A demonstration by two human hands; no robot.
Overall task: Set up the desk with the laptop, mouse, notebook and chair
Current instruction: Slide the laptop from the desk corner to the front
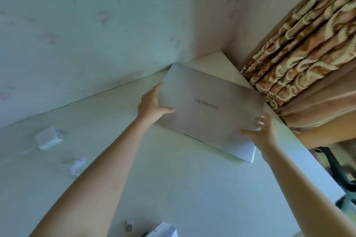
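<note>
A closed silver laptop (pixel 208 106) with grey lettering on its lid lies at the far right corner of the pale desk (pixel 173 175), its near edge slightly lifted. My left hand (pixel 152 104) grips its left edge, thumb on the lid. My right hand (pixel 260 132) holds its near right corner, fingers on the lid. A black chair part (pixel 335 167) shows beyond the desk's right edge. No mouse or notebook can be made out for sure.
A white charger block (pixel 48 138) and a small white plug (pixel 77 165) lie on the desk's left side. A small grey piece (pixel 129 225) and a white object (pixel 163 231) sit at the near edge. Patterned curtains (pixel 300 59) hang at right; walls meet behind the laptop.
</note>
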